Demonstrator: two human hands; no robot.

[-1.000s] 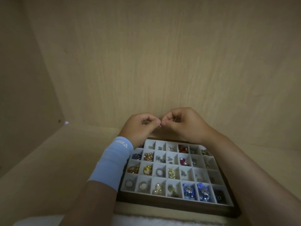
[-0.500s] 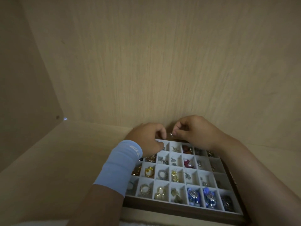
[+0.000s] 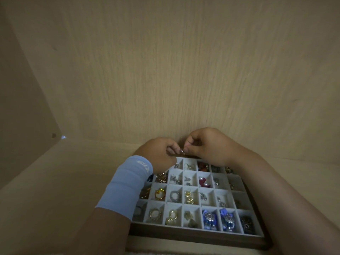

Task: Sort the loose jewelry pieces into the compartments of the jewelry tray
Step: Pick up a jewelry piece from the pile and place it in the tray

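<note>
Silver piece [image 3: 182, 152], one, pinched by left hand [image 3: 158, 153] and right hand [image 3: 207, 144], one tray [image 3: 193, 236]

open shelf floor [image 3: 64, 181] left of jewelry tray [image 3: 193, 236], back panel [image 3: 184, 70] just behind it, side wall [image 3: 18, 116] leftmost

Left hand [image 3: 159, 155] and right hand [image 3: 207, 146] pinching small jewelry piece [image 3: 182, 152], above jewelry tray [image 3: 195, 236]

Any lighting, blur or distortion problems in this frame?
Head view: dim, warm light, darkest over the near-right compartments of the jewelry tray; the wide lens bows the wooden panels; a bright glint in the left corner; the small piece pinched between left hand and right hand is too soft to identify.
</note>
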